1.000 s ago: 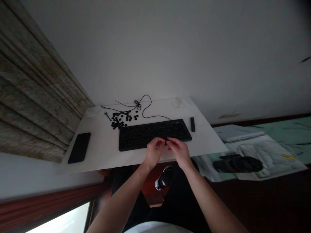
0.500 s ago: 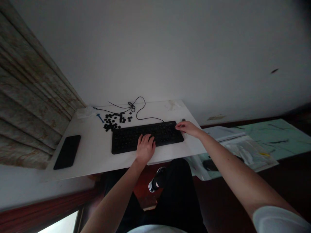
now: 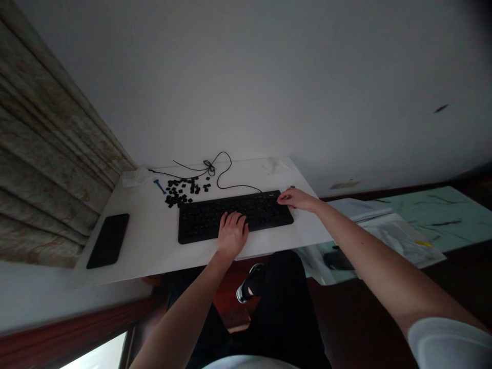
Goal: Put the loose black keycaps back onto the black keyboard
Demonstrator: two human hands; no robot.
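left hand: palm down, fingers loosely spread, pointing forward | left wrist: behind its fingers | right hand: thumb and fingertips drawn together | right wrist: right of its fingertips | 2 forearms: bare, slanting back from the fingers

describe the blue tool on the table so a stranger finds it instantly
On the white table, find the black keyboard. Beyond its far left corner lie small scattered black keycaps. The slim blue tool lies at their left edge, set apart from the black keycaps by its colour.

The left hand and right hand have parted over the keyboard.
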